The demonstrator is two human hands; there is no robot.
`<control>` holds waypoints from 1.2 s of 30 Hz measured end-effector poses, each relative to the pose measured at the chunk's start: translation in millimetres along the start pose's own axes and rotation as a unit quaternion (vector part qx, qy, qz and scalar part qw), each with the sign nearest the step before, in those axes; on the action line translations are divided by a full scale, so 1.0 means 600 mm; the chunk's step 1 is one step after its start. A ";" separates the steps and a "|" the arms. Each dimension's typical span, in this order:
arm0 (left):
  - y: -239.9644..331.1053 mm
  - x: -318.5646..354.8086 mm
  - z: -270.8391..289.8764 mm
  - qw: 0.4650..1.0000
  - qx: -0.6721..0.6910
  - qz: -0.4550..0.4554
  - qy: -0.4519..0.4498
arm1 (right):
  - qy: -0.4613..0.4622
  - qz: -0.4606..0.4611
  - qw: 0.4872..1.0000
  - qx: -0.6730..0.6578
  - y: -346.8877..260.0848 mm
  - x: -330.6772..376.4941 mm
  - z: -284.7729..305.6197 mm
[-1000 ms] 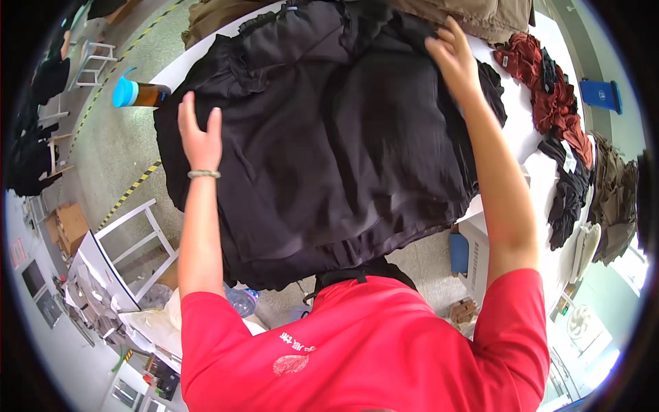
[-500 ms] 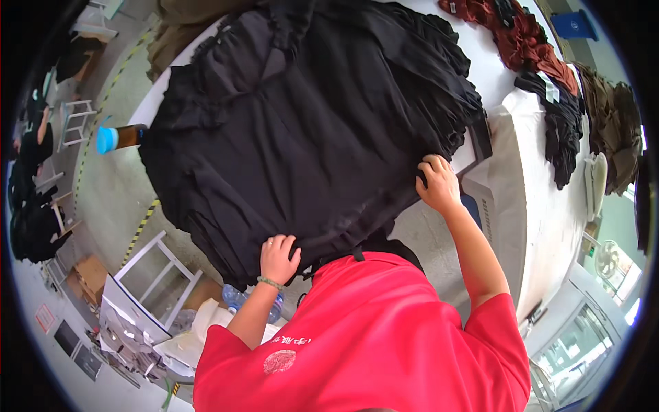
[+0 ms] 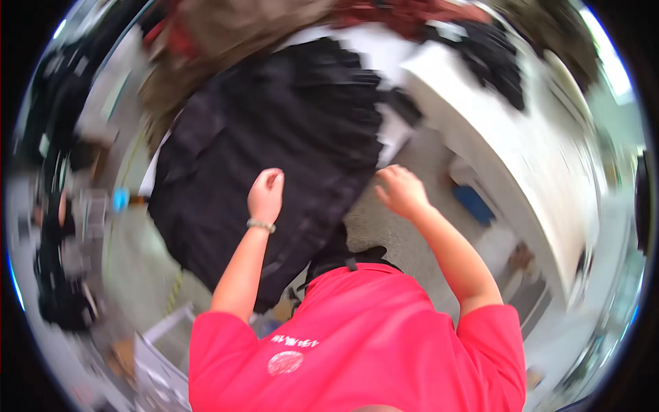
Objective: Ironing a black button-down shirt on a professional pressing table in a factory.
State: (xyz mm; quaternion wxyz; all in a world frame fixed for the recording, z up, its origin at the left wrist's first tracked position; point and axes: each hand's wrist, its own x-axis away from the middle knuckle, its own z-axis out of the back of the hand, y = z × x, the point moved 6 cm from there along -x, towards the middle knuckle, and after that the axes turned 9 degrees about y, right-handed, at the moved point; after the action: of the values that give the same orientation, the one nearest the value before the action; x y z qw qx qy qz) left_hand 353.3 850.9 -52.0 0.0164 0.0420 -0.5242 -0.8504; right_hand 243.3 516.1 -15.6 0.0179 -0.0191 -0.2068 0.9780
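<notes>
A broad pile of black garments [image 3: 288,117] with gathered edges covers the table in front of me and hangs over its near edge. My left hand [image 3: 266,196], with a beaded bracelet at the wrist, is over the near part of the pile. Its fingers are curled in and no cloth shows in them. Off the pile's right edge is my right hand [image 3: 401,191], its fingers loosely bent and apart, holding nothing I can see. The picture is blurred by motion.
A white-covered table [image 3: 501,130] stands to the right, with black cloth [image 3: 484,58] on it. Rust-red cloth [image 3: 412,10] and brown cloth [image 3: 240,27] lie at the back. A blue-capped bottle [image 3: 121,200] is at the left, and a blue bin [image 3: 473,204] is below the right table.
Both hands have come off the garments' near edge; the left has risen over the pile and the right has moved left. The view has turned right, and the pile appears further left.
</notes>
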 end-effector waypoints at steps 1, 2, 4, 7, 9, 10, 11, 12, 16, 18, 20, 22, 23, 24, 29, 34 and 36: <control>0.011 0.025 -0.048 0.998 0.006 0.007 -0.065 | 0.009 -0.061 0.997 -0.043 0.036 0.062 0.012; 0.033 0.061 -0.096 0.991 0.005 0.014 -0.135 | 0.042 -0.117 0.992 -0.032 0.083 0.133 0.034; 0.068 0.166 -0.213 0.958 0.058 0.065 -0.273 | -0.026 -0.302 0.941 -0.148 0.169 0.297 0.030; 0.152 0.379 -0.372 0.861 0.040 0.002 -0.507 | 0.004 -0.480 0.876 -0.047 0.285 0.631 0.029; 0.206 0.490 -0.427 0.794 0.014 -0.045 -0.607 | 0.037 -0.610 0.790 -0.038 0.286 0.849 0.028; 0.243 0.540 -0.447 0.755 -0.016 -0.110 -0.646 | 0.060 -0.671 0.737 -0.043 0.272 0.957 0.025; 0.276 0.586 -0.463 0.713 -0.045 -0.173 -0.678 | 0.141 -0.701 0.696 -0.067 0.253 1.063 0.003; 0.303 0.628 -0.478 0.668 -0.069 -0.234 -0.703 | 0.219 -0.723 0.650 -0.086 0.229 1.151 -0.023; 0.345 0.705 -0.551 0.597 -0.108 -0.313 -0.730 | 0.425 -0.790 0.315 -0.312 0.109 1.292 -0.111; 0.313 0.710 -0.592 0.587 -0.130 -0.284 -0.747 | 0.489 -0.764 0.255 -0.334 0.091 1.273 -0.165; 0.286 0.717 -0.640 0.604 -0.153 -0.215 -0.752 | 0.456 -0.730 0.238 -0.450 0.107 1.185 -0.205; 0.283 0.737 -0.682 0.591 -0.199 -0.189 -0.758 | 0.328 -0.712 0.430 -0.448 0.145 1.079 -0.176; 0.282 0.739 -0.698 0.591 -0.240 -0.157 -0.754 | 0.269 -0.692 0.539 -0.397 0.161 1.032 -0.117; 0.286 0.742 -0.715 0.588 -0.281 -0.126 -0.748 | 0.272 -0.696 0.529 -0.402 0.180 1.028 -0.095; 0.369 0.833 -0.852 0.602 -0.284 -0.152 -0.730 | 0.246 -0.711 0.585 -0.301 0.336 1.077 0.021; 0.550 1.019 -1.049 0.577 -0.113 -0.296 -0.753 | 0.519 -0.619 0.393 -0.440 0.447 1.183 0.219; 0.652 1.129 -1.124 0.543 -0.077 -0.399 -0.735 | 0.601 -0.519 0.327 -0.512 0.463 1.237 0.352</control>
State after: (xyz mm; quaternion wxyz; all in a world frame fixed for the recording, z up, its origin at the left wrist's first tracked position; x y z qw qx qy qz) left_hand -268.0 25.8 -41.0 -0.7127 -0.3944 -0.2146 -0.5389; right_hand -514.6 208.8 42.5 0.6276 -0.4960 -0.5680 0.1936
